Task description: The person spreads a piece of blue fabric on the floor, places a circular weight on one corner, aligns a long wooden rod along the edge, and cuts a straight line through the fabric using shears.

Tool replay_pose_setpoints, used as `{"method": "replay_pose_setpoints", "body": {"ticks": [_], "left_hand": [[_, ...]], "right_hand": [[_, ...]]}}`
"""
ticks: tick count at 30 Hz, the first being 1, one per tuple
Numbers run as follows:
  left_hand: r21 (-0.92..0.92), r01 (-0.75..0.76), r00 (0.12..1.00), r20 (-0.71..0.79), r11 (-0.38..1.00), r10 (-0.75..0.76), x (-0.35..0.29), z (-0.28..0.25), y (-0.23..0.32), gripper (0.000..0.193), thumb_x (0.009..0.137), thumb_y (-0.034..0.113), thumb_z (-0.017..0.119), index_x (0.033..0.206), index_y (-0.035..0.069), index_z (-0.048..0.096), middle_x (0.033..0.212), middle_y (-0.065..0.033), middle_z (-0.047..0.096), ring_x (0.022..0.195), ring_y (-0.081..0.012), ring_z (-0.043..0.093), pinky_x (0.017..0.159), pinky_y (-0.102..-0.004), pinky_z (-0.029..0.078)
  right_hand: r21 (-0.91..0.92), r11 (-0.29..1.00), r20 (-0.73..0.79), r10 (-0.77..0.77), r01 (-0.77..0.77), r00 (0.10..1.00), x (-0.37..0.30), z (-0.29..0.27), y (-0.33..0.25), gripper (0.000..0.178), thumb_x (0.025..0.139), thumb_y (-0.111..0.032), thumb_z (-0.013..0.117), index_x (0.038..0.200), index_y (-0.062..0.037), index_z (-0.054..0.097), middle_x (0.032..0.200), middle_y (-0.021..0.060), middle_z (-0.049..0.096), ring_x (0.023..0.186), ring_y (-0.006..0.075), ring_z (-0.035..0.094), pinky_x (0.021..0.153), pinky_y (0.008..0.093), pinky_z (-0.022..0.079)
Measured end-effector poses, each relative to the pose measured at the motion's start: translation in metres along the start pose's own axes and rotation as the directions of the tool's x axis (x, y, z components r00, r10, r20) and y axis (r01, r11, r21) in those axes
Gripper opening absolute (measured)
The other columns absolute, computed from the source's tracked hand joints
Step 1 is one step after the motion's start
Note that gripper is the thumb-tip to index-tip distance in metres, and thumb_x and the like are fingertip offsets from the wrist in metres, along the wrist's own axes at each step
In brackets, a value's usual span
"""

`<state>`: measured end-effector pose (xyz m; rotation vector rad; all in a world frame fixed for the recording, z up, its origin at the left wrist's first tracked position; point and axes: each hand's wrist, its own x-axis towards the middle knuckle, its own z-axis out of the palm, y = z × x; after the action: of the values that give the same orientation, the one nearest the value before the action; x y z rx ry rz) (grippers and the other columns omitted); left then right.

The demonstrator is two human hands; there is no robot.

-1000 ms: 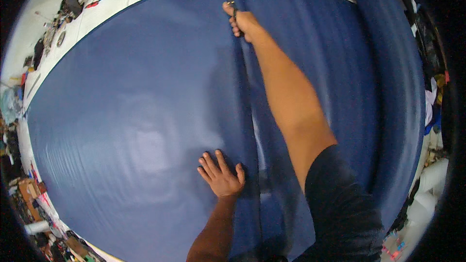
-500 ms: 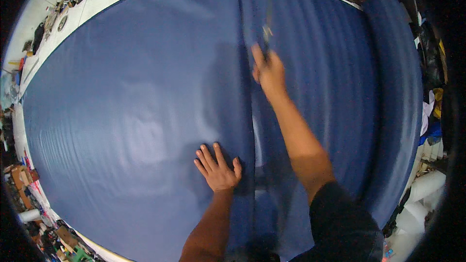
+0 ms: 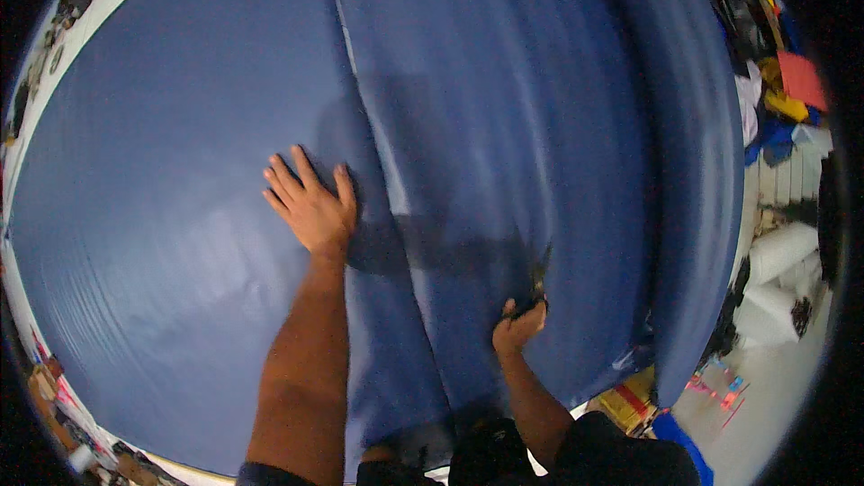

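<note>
A broad sheet of shiny dark blue material [image 3: 216, 108] is spread out beneath both of my hands. A long split or edge runs down it, with a pale strip showing along part of it. My left hand [image 3: 313, 209] lies flat with fingers spread, on the sheet just left of this line. To the right of the line, nearer my body, my right hand [image 3: 519, 327] is closed around the dark handles of a pair of scissors [image 3: 541, 272]. Their blades point away from me above the sheet; whether they are apart is too blurred to tell.
Along the right, the sheet bends into a thick fold or roll [image 3: 697, 171]. Beyond it lie white rolls [image 3: 781, 252], a red piece [image 3: 801, 81] and yellow and blue items. A cardboard box [image 3: 628, 403] stands at the lower right. Clutter lines the left edge.
My right hand has come back toward my body with the scissors, from the far part of the line. My left hand stays flat on the sheet. The whole view has shifted.
</note>
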<state>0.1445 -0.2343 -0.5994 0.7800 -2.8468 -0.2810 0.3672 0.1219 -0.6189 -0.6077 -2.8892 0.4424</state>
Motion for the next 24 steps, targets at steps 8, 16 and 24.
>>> {"method": "replay_pose_setpoints", "body": {"ticks": [8,16,24], "left_hand": [[-0.535,-0.070,0.993,0.045,0.842,0.112,0.030,-0.038,-0.064,0.058,0.091,0.044,0.059,0.132,0.003,0.053,0.133,-0.0231,0.052,0.131,-0.0399,0.040,0.109,-0.0475,0.031],[-0.376,-0.177,0.976,0.052,0.910,0.211,-0.327,-0.157,-0.207,0.050,0.082,0.024,0.069,0.125,0.001,0.055,0.125,-0.0247,0.053,0.119,-0.0425,0.048,0.103,-0.0481,0.038],[0.079,0.995,0.039,0.275,0.063,-0.961,-0.695,-0.266,-0.401,0.079,0.085,0.042,0.063,0.139,-0.008,0.036,0.136,-0.0294,0.042,0.127,-0.0418,0.044,0.108,-0.0495,0.036]], "right_hand": [[0.163,0.983,-0.058,-0.075,0.084,0.995,0.009,-0.014,-0.034,0.060,0.085,-0.028,0.068,0.130,0.0059,0.045,0.130,0.0243,0.052,0.125,0.0411,0.046,0.105,0.0516,0.032],[0.423,0.906,0.092,-0.026,-0.015,0.995,-0.001,-0.049,0.004,0.063,0.088,-0.035,0.068,0.128,0.0061,0.045,0.129,0.0244,0.053,0.122,0.0418,0.049,0.103,0.0482,0.036],[0.517,0.840,0.212,-0.313,0.166,0.926,-0.191,-0.274,0.202,0.044,0.092,-0.028,0.066,0.123,0.0021,0.056,0.115,0.0190,0.065,0.101,0.0317,0.063,0.091,0.0401,0.047]]}}
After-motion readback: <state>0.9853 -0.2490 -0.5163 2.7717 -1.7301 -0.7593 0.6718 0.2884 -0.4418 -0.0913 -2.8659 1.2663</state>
